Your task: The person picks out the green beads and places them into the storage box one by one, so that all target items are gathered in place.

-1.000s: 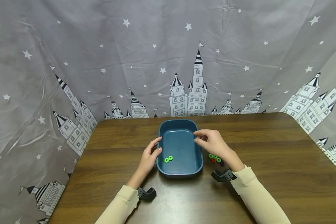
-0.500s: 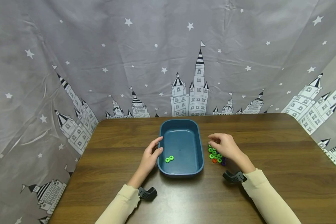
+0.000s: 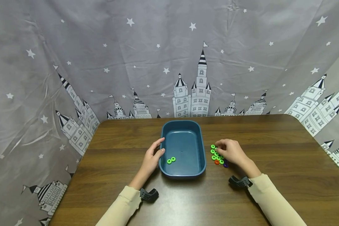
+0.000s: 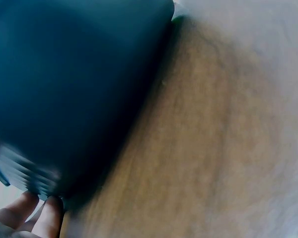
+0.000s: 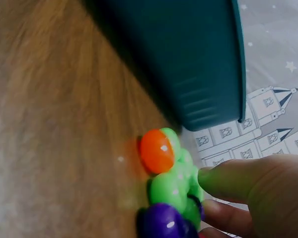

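A blue rectangular bin (image 3: 183,147) stands on the table with two small green rings (image 3: 171,160) lying inside, near its front left. My left hand (image 3: 151,159) holds the bin's left rim; in the left wrist view, fingertips (image 4: 49,213) press the outer wall. To the right of the bin lies a cluster of small rings, several green (image 3: 213,158), one orange-red (image 3: 216,162) and some purple (image 3: 225,165). My right hand (image 3: 231,151) reaches over this cluster, thumb and forefinger apart at the green rings. It partly hides the cluster's right side.
A brown wooden table (image 3: 124,135) carries everything. Behind it hangs a grey curtain (image 3: 147,56) printed with castles and stars. Black bands with small cameras sit on both wrists, the right one (image 3: 240,182) above the table near the rings.
My right hand has moved from above the bin's right edge, rightward and down to the ring cluster, uncovering more rings. My left hand stays at the rim, and the two rings inside stay put.
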Demonstrator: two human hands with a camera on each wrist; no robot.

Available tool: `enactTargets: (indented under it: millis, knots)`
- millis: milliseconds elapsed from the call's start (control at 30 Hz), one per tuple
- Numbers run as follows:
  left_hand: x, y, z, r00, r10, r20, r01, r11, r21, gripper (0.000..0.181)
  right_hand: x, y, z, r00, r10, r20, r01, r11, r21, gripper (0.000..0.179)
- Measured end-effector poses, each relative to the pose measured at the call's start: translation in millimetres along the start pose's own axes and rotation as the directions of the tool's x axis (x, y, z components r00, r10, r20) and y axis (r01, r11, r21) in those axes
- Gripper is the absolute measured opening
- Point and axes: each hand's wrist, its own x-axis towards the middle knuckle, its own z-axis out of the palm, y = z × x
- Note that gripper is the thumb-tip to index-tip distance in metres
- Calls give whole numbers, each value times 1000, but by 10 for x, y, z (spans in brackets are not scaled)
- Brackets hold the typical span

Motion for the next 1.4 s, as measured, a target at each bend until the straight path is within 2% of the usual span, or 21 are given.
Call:
enactTargets:
  millis: [167,500,800,1400]
  knots:
    - [-1,0,-4,1000,3,2,-3,1000,2,46,1,45,41,1000,-5,-19,5,1000,-17,16]
    - [1,7,-19,1000,20,3,-20,1000,12,46,20,33,64,997,52,-61,-54,998,-30,16]
    - [6,-1,-17,1000,21,4,-21,1000,10,46,24,29,55,995,95,-43,-98,993,-61,19]
    - [0,-3,-3,1000,12,4,-12,1000,2,46,5,63,68,994,93,-57,-96,994,-52,18]
